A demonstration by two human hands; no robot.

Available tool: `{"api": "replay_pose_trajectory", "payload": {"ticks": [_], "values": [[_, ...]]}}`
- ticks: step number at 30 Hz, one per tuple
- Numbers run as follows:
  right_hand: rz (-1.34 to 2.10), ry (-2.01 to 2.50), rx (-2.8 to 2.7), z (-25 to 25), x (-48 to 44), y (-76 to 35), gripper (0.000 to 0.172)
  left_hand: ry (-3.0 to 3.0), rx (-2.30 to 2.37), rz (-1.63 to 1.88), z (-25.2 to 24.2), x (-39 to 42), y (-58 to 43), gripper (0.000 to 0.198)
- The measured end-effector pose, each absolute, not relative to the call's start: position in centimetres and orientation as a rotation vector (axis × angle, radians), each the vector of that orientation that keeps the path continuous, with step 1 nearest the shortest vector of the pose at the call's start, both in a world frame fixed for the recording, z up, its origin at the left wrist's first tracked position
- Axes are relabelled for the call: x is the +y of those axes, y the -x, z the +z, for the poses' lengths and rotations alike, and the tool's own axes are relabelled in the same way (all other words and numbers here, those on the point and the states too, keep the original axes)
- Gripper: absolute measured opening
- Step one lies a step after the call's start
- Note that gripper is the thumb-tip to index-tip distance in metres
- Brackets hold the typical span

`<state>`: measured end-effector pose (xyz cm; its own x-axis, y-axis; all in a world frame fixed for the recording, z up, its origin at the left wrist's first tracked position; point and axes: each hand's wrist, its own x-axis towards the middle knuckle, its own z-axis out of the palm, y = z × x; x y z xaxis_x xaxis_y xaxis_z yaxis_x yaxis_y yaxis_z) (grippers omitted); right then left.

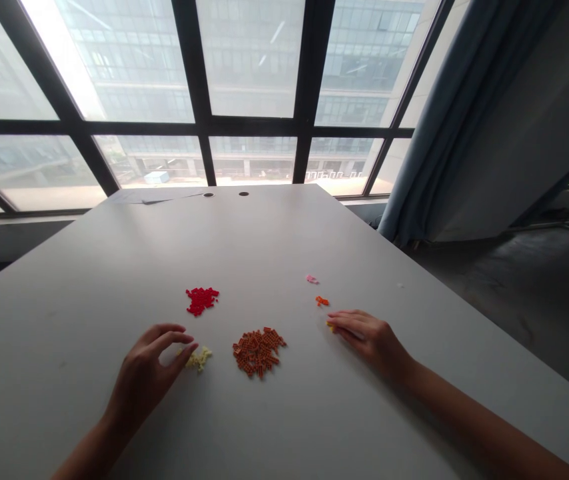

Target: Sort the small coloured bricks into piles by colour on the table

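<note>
Head view: left hand (149,370) loosely open beside partly hidden yellow pieces (200,359), right hand (367,337) flat, open.

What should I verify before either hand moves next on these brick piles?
1. Left hand at the pale yellow pile, thumb touching it: ok.
2. Piece pinched in left hand: cannot tell.
3. Right hand flat on the table, fingertips at a small yellow piece: ok.
4. Red pile and orange-brown pile lie apart, colours unmixed: ok.
5. Pink piece and orange piece gathered into piles: not ok, both lie loose beyond the right hand.
</note>
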<state>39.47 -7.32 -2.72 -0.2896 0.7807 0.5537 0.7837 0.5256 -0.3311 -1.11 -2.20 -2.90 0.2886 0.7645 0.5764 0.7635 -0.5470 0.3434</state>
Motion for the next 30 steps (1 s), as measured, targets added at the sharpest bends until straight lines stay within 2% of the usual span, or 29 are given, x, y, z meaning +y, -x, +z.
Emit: {"api": "replay_pose_trajectory", "payload": {"ticks": [10, 13, 17, 19, 21, 24, 28, 30], "values": [[0.013, 1.505, -2.127, -3.4, -1.0, -39.5, 0.017, -2.514, 1.521, 1.124, -2.8, -2.2, 1.2, 0.026], [0.029, 1.483, -2.109, -3.8, -0.9, -39.7, 0.013, -2.500, 1.541, 1.115, -2.7, -2.2, 1.2, 0.025], [0.011, 1.373, -2.094, -2.7, -0.8, -38.4, 0.017, -2.444, 1.611, 1.081, -2.9, -1.6, 1.2, 0.026], [0.068, 1.310, -2.117, -1.9, 0.0, -36.3, 0.018, -2.386, 1.675, 1.024, -3.0, -0.6, 1.2, 0.031], [0.204, 1.263, -2.160, -1.2, 1.4, -33.1, 0.017, -2.318, 1.730, 0.934, -3.0, 0.8, 1.2, 0.048], [0.541, 1.237, -2.257, -1.0, 4.3, -27.5, 0.034, -2.130, 1.743, 0.801, -3.0, 3.4, 1.2, 0.068], [0.588, 1.301, -2.316, -1.8, 7.9, -21.9, 0.068, -1.971, 1.669, 0.788, -3.0, 6.3, 1.1, 0.066], [0.551, 1.289, -2.312, -2.2, 8.8, -20.6, 0.075, -1.957, 1.630, 0.805, -3.1, 7.2, 0.8, 0.060]]}}
